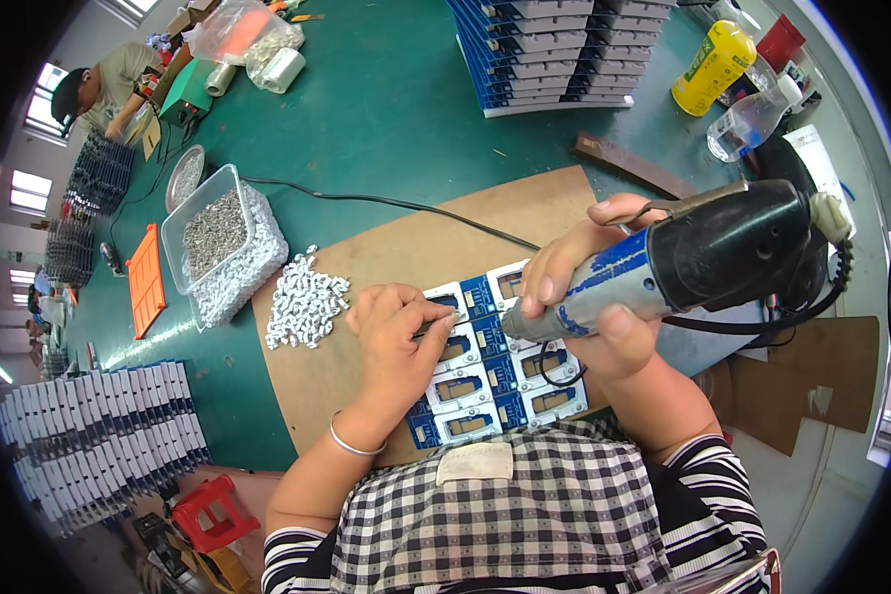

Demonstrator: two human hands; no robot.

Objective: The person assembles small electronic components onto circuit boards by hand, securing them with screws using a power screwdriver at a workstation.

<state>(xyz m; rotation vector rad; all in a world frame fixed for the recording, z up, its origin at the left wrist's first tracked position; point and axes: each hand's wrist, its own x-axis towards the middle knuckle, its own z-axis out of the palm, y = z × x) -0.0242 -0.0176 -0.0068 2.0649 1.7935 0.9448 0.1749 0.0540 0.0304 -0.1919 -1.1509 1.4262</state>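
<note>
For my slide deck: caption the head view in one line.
Right hand aims an electric screwdriver at a blue circuit board panel steadied by the left hand.

The left hand is held palm down, its fingers curled and the fingertips pinched together toward the right. The right hand is closed in a full grip, thumb lowermost, just beside the left. Both forearms are raised from below.

Person wears a black-and-white checked apron with a pale rectangular patch at lower centre, over a black-and-white striped short-sleeved top; thin silver bangle on left wrist, both forearms bare.
</note>
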